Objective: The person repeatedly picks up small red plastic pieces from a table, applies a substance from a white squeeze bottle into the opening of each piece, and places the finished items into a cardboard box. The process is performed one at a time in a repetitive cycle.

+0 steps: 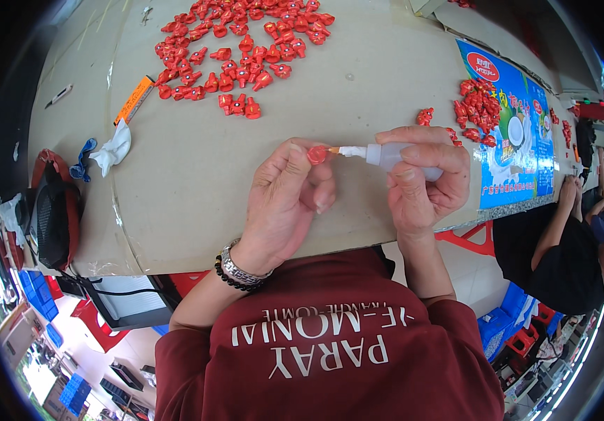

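The left hand (284, 193) pinches a small red plastic piece (317, 154) between thumb and fingertips, just above the cardboard-covered worktop (190, 175). The right hand (425, 175) is wrapped around a small squeeze bottle (393, 156), whose thin nozzle tip touches the red piece. The piece looks light, stiff and smooth, so it probably needs a firm pinch at its edges to stop it turning. The bottle looks soft-walled; held at mid-body, a gentle squeeze should be enough. A large scatter of red pieces (239, 49) lies farther back, with a smaller pile (477, 105) to the right and a crumpled white cloth (114, 151) to the left.
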A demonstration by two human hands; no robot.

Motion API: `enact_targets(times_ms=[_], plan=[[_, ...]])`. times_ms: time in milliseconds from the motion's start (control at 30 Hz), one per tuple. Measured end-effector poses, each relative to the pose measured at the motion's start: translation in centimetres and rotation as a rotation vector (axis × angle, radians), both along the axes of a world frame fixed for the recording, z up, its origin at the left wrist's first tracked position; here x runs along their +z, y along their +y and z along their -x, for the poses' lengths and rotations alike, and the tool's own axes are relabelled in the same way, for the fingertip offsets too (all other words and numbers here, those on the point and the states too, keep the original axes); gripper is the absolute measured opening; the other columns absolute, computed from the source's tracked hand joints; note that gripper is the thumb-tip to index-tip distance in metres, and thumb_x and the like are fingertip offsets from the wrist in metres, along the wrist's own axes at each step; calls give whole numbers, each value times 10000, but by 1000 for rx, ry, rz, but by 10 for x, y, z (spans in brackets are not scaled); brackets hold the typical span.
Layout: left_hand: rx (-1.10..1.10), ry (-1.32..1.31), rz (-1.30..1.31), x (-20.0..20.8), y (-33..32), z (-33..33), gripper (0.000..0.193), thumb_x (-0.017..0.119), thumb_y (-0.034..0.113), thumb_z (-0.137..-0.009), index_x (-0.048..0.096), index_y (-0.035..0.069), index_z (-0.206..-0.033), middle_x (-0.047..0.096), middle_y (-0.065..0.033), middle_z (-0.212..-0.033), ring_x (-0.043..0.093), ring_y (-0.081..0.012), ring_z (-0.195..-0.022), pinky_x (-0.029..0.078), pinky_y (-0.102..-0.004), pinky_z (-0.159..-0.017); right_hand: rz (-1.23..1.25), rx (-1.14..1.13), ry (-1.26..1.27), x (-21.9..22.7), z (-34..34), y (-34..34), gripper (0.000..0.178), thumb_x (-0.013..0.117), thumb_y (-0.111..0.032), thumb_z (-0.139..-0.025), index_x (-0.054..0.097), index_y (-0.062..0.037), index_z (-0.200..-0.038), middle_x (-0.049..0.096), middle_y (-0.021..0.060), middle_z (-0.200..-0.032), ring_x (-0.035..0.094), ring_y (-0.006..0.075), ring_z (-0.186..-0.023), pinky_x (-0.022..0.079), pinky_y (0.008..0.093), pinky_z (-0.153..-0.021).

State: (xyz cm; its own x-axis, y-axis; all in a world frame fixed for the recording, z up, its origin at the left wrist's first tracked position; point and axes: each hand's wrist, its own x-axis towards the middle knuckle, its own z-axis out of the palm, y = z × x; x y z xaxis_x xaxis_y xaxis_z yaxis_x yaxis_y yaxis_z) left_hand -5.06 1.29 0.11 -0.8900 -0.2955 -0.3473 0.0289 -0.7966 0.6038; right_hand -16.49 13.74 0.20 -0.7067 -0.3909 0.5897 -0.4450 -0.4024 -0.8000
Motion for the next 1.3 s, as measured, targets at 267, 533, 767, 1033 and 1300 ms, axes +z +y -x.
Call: enact_targets(times_ms=[267,533,767,1033,1300], plan=[[0,17,-19,-2,0,-1,287,459,325,-985,556,55,-969,521,-8,-729,449,-98,-583,356,-248,-536,-7,7,83,-1,2,-2,151,608,76,-786,570,22,-922,650,190,-903,609,179,-767,495,263,-655],[26,28,-32,0,0,-1,254,475,291,-981,540,46,-976,543,-19,-797,446,-98,-590,362,-248,-538,36,-5,41,0,3,-1,126,600,53,-807,548,17,-916,644,199,-890,610,186,-766,494,262,-651],[34,42,-8,-2,0,0,253,487,305,-975,560,62,-978,556,-4,-801,461,-96,-601,377,-256,-560,-6,-29,56,0,2,1,142,613,64,-790,552,16,-909,648,193,-883,612,194,-766,493,269,-656],[49,69,-6,-4,-1,-2,229,501,281,-971,562,61,-997,585,-11,-847,495,-100,-615,393,-261,-571,-29,-49,70,0,0,2,152,622,69,-784,555,13,-908,651,190,-884,613,197,-765,496,271,-658],[94,131,7,-6,0,0,176,549,204,-946,548,57,-1043,600,-36,-912,522,-113,-654,442,-265,-621,27,-20,68,0,3,1,134,601,53,-809,537,9,-918,643,200,-909,613,185,-778,504,273,-668]])
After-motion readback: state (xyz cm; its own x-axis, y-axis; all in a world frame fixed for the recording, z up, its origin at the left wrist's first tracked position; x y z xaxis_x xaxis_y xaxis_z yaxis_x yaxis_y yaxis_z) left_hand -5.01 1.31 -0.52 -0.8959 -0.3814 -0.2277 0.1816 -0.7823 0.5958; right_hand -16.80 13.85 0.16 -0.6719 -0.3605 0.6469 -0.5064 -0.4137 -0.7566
